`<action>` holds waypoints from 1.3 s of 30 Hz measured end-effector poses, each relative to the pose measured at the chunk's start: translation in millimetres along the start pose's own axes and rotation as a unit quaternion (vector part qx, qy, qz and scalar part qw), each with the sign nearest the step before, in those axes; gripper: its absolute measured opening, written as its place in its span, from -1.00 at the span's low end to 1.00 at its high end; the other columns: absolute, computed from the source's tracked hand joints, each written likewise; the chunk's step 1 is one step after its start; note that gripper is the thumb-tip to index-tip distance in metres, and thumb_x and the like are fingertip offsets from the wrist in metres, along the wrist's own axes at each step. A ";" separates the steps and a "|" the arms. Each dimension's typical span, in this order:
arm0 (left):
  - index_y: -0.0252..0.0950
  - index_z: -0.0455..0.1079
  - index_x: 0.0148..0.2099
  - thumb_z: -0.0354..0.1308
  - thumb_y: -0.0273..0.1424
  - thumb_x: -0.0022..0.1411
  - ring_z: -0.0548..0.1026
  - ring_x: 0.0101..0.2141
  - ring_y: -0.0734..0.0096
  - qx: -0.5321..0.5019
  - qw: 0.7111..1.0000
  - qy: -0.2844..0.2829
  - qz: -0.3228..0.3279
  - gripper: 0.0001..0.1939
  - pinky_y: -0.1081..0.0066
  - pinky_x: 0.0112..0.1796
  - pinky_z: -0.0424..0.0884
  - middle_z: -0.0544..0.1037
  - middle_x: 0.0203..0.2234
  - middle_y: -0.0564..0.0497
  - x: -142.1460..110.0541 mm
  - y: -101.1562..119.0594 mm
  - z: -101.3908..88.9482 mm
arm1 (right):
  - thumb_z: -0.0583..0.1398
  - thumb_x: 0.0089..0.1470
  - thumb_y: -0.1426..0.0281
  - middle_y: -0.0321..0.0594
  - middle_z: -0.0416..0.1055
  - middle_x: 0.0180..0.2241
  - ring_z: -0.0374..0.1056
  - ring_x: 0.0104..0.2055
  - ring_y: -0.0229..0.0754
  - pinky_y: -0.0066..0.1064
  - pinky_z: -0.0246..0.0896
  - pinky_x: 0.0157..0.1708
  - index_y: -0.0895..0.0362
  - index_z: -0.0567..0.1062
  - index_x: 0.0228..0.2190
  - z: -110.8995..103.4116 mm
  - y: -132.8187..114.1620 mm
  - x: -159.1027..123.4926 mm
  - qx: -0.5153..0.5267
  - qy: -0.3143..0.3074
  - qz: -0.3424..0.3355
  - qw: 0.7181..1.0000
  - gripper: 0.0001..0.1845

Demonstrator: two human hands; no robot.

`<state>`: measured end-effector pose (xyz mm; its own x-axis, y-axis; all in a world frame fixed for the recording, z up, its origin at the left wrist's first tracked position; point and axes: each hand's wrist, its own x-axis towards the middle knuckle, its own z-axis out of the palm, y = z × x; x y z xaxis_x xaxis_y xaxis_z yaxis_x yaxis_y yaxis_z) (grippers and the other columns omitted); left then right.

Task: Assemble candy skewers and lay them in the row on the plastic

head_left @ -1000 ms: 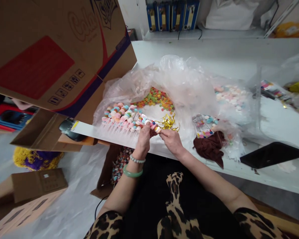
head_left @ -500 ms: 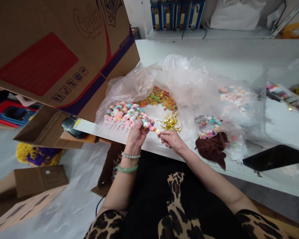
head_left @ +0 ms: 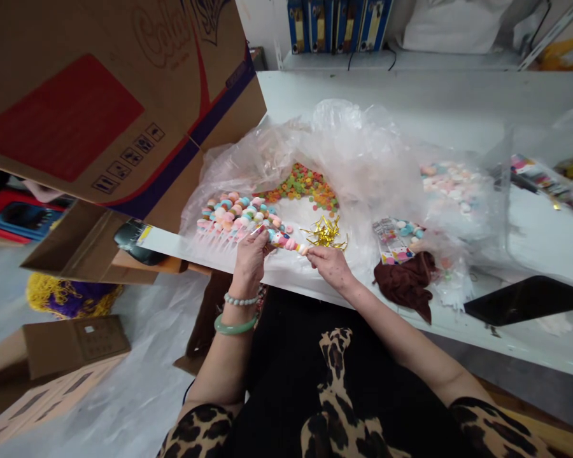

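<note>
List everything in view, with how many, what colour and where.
candy skewer: one, pink and white, between the hands
candy skewers: many, pastel, in a row left of the hands
ring candies: a heap, green and orange, beyond the hands
gold tinsel: one bunch, gold, right of the skewer
plastic bag: one, clear, on the table
table: one, white, ahead
cloth: one, dark brown, on the table, right
cardboard box: one, brown with red print, upper left
binders: several, blue, on the far shelf
left hand: one, gripping the skewer
right hand: one, pinching its end
</note>
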<state>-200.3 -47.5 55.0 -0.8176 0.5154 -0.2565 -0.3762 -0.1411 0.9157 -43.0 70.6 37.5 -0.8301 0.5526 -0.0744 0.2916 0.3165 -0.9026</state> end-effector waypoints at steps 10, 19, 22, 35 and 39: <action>-0.35 0.42 -0.53 0.49 -0.19 -0.21 0.53 -0.47 0.42 -0.010 1.000 -0.028 -0.008 -0.61 0.38 -0.31 0.51 0.57 -0.54 0.00 -6.4 -4.5 8.1 | 0.12 0.03 0.41 -0.37 0.31 -0.62 0.23 -0.51 -0.30 -0.49 0.06 -0.41 0.11 0.53 -0.53 5.1 0.9 -1.3 0.023 -0.007 0.003 1.000 -0.80; -0.38 0.48 -0.42 0.44 -0.24 -0.06 0.54 -0.47 0.41 -0.007 0.999 -0.035 -0.017 -0.69 0.34 -0.25 0.51 0.58 -0.52 -0.03 -9.6 -15.6 14.7 | 0.05 0.21 0.47 -0.20 0.48 -0.42 0.33 -0.34 -0.20 -0.44 0.08 -0.29 0.12 0.55 -0.34 10.3 1.8 -7.8 -0.163 0.017 -0.084 0.983 -0.74; -0.37 0.47 -0.43 0.43 -0.21 -0.06 0.52 -0.48 0.43 0.000 1.000 -0.018 -0.017 -0.68 0.37 -0.31 0.51 0.57 -0.53 0.00 -6.3 -12.9 9.3 | 0.00 0.25 0.49 -0.13 0.48 -0.37 0.33 -0.32 -0.18 -0.42 0.05 -0.32 0.17 0.53 -0.29 7.8 2.1 -9.3 -0.263 0.032 -0.093 0.960 -0.71; -0.41 0.50 -0.42 0.44 -0.20 -0.07 0.57 -0.44 0.34 -0.007 0.998 -0.043 -0.039 -0.65 0.25 -0.20 0.53 0.60 -0.51 -0.08 -13.1 -17.1 16.6 | -0.03 0.26 0.52 -0.09 0.48 -0.34 0.34 -0.35 -0.17 -0.40 0.01 -0.37 0.18 0.52 -0.21 10.9 4.6 -11.3 -0.333 0.028 -0.116 0.936 -0.67; -0.41 0.49 -0.43 0.43 -0.19 -0.05 0.56 -0.45 0.37 -0.010 0.997 -0.045 -0.065 -0.65 0.28 -0.23 0.52 0.60 -0.50 -0.08 -11.1 -23.9 12.4 | 0.06 0.22 0.45 -0.19 0.47 -0.41 0.36 -0.33 -0.20 -0.45 0.11 -0.28 0.14 0.55 -0.29 11.0 6.4 -8.8 -0.160 0.013 -0.098 0.982 -0.75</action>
<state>-176.8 -39.4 39.7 -0.7195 0.6038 -0.3432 -0.4855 -0.0839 0.8702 -39.0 59.4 27.6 -0.8742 0.4750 0.1012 0.2659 0.6425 -0.7186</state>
